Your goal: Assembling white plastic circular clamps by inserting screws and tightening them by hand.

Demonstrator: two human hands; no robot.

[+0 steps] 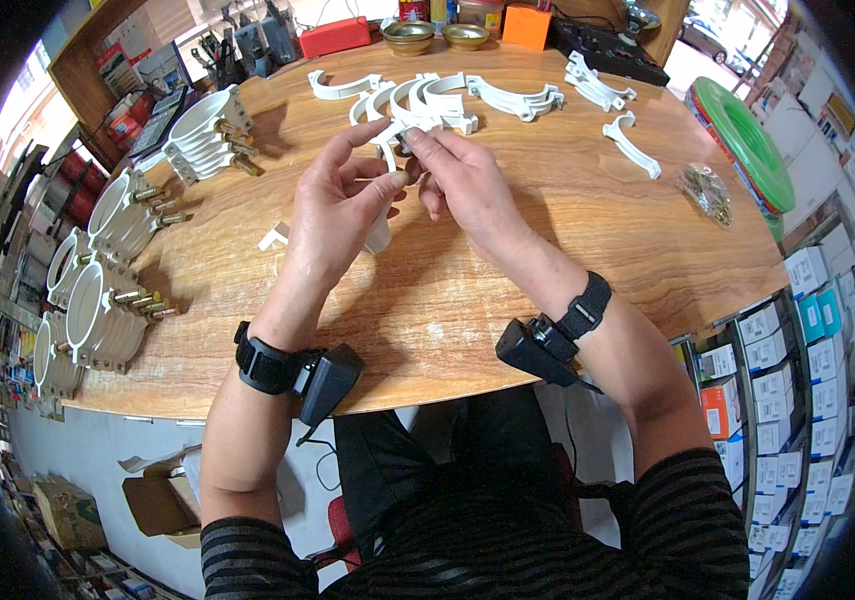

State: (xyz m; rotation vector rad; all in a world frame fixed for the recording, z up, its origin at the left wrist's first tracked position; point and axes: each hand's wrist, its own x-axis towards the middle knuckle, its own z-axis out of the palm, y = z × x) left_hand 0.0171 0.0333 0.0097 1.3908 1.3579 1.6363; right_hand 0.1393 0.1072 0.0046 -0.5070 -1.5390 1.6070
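Observation:
My left hand point(340, 200) is closed around a white plastic pipe clamp half point(389, 157) above the middle of the table, partly hidden by the fingers. My right hand point(470, 188) meets it there, its thumb and fingers pinched on something small and dark at the clamp's end, too covered to name. Just beyond both hands lies a cluster of loose white clamp halves point(445, 97). Under the left hand, a white piece point(275, 237) rests on the wood. Stacks of joined white pipe clamps point(108, 315) with brass-coloured bolts stand along the left edge.
A clear bag of small metal parts point(707, 194) lies at the right, near a single clamp half point(632, 146). Green round items point(743, 140) lean at the table's right edge. Metal bowls point(409, 38), a red box point(336, 37) and an orange box point(527, 27) line the back.

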